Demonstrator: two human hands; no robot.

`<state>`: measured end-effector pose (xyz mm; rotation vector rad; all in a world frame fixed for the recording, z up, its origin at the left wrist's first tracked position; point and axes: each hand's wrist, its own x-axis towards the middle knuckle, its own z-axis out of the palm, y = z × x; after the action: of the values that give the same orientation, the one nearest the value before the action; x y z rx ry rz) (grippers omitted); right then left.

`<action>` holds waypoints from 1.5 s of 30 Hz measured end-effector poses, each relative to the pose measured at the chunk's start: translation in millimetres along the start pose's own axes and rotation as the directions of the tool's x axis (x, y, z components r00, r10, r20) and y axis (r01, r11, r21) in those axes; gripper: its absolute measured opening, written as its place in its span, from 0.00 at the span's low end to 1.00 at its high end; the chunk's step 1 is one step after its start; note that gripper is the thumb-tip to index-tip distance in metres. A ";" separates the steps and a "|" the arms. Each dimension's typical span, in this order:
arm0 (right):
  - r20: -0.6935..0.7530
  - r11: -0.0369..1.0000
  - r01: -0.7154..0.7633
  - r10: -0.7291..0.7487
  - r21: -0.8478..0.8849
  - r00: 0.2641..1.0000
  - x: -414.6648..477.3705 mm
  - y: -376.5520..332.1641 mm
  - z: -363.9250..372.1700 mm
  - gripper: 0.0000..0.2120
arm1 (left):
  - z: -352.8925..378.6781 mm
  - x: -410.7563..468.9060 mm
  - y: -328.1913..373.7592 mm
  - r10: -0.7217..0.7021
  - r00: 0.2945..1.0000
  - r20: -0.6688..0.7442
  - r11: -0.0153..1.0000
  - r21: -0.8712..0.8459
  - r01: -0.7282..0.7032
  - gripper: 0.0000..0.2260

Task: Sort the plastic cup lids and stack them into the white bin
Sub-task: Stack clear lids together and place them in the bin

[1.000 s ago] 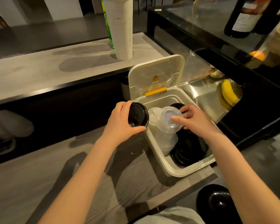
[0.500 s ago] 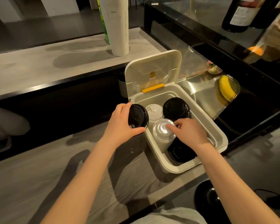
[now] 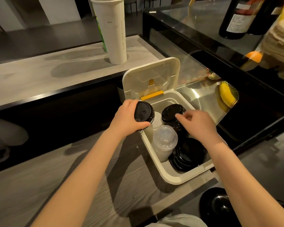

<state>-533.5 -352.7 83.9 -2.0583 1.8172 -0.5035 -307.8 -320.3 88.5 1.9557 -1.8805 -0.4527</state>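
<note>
- Left hand (image 3: 129, 117) – fingers and thumb curled round a glossy black lid (image 3: 144, 113), round with a raised rim, held over the bin's far left corner.
- Right hand (image 3: 199, 124) – fingers loosely curled, tips at the top of the far black lid stack (image 3: 171, 113). Motion blur hides whether they pinch it.
- White bin (image 3: 170, 178): smooth plastic with rounded corners, on the grey wood-grain counter (image 3: 56, 177). Its hinged cover (image 3: 151, 76) stands upright, with a yellow latch (image 3: 152, 95).
- Inside: a frosted clear domed lid stack (image 3: 165, 140), leaning black lids (image 3: 187, 155) at the near right, and a white stack (image 3: 156, 122) partly hidden.
- Far left: a tall white tube (image 3: 112, 30), top cut off.
- Far right: a dark bottle (image 3: 236, 18), label unreadable, and a banana (image 3: 225, 95) behind dotted glass.
</note>
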 end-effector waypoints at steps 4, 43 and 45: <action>-0.047 0.989 0.140 -0.137 0.056 0.989 25.6 2.3 -11.4 0.14 | -6.6 21.0 12.0 0.055 0.994 0.096 0.998 0.025 -0.058 0.40; 0.111 0.995 0.072 -0.065 -0.068 0.992 -42.9 21.9 0.5 0.19 | 35.9 -35.7 36.6 0.214 0.966 0.145 0.960 0.150 -0.235 0.19; 0.100 0.988 0.152 -0.149 -0.029 0.984 -41.3 -0.1 1.4 0.20 | 23.6 -42.4 23.9 0.175 0.982 0.076 0.970 0.160 -0.185 0.19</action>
<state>-537.4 -311.7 81.4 -2.2159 1.6356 -0.4036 -342.2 -279.9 78.0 1.8674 -2.1751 -0.3133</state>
